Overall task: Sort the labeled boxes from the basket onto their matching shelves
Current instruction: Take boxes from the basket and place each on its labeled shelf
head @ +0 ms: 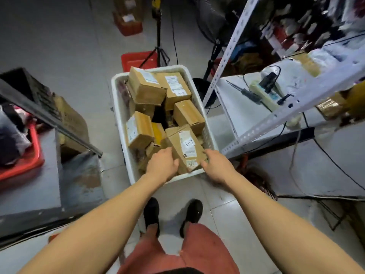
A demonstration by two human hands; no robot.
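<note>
A white plastic basket (120,119) stands on the floor in front of me, filled with several brown cardboard boxes. At its near end lies a box with a white label reading A-1 (187,149). My left hand (163,165) grips that box on its left side and my right hand (216,166) holds its right near corner. Another labeled box (139,130) stands upright at the basket's left, and two bigger boxes (147,88) lie at the far end. A white metal shelf unit (262,123) rises to the right of the basket.
A dark shelf with a red tray (29,161) stands at my left. Red bins (134,58) and a black tripod (158,46) are beyond the basket. A power strip with cables (264,93) lies on the right shelf. My feet stand just behind the basket.
</note>
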